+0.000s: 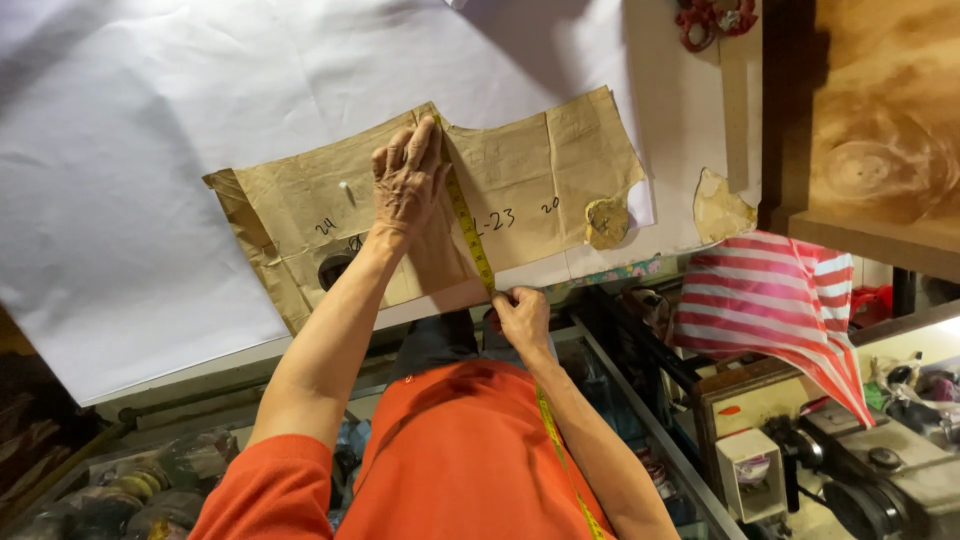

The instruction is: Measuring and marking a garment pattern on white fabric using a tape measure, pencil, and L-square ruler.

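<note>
Pressing flat and open on the brown paper pattern, the left hand anchors the yellow tape measure, which the right hand pinches.

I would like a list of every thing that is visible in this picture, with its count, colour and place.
white fabric: one, white, spread over the table
paper pattern: one, brown, lying flat on the white fabric
measuring tape: one, yellow, stretched across the paper pattern and hanging down over the orange shirt
paper scraps: two, tan, right of the paper pattern
scissors: one, red handles, top edge
wooden ruler: one, pale wood, below the scissors
striped cloth: one, red and white, right of the table
sewing machine: one, grey, lower right
left hand: flat on the paper pattern, pinning the tape's far end
right hand: pinching the tape at the table's near edge
</note>
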